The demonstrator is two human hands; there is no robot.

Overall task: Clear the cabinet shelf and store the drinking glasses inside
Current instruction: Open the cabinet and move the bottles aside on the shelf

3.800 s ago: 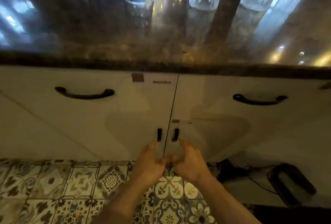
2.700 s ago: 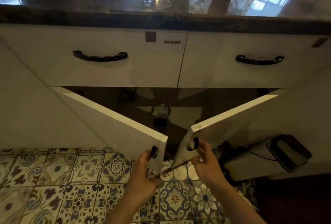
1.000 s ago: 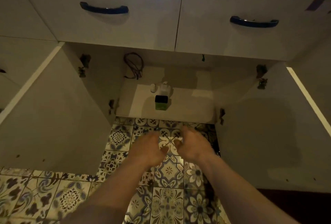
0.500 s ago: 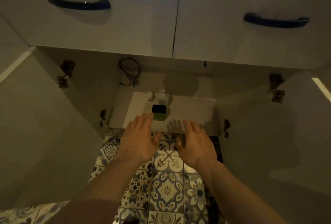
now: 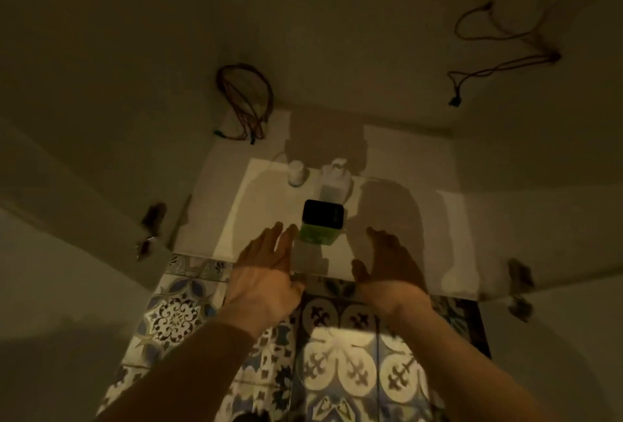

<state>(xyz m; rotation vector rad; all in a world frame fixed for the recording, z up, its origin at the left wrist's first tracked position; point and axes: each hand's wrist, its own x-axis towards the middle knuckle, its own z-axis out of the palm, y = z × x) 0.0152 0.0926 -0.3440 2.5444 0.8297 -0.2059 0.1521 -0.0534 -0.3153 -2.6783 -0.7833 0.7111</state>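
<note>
Both hands are spread flat with fingers open over the front edge of the cabinet shelf (image 5: 215, 233), left hand (image 5: 261, 278) at about 8 o'clock from the green box with a black lid (image 5: 321, 226), right hand (image 5: 392, 270) at 4 o'clock, neither touching it, and a white pump bottle (image 5: 335, 182) plus small white cup (image 5: 296, 174) sit behind it at 12.

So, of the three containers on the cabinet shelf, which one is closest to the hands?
The green container with the black lid. It stands at the front, between the left hand and right hand; the white pump bottle and small white bottle stand behind it.
</note>
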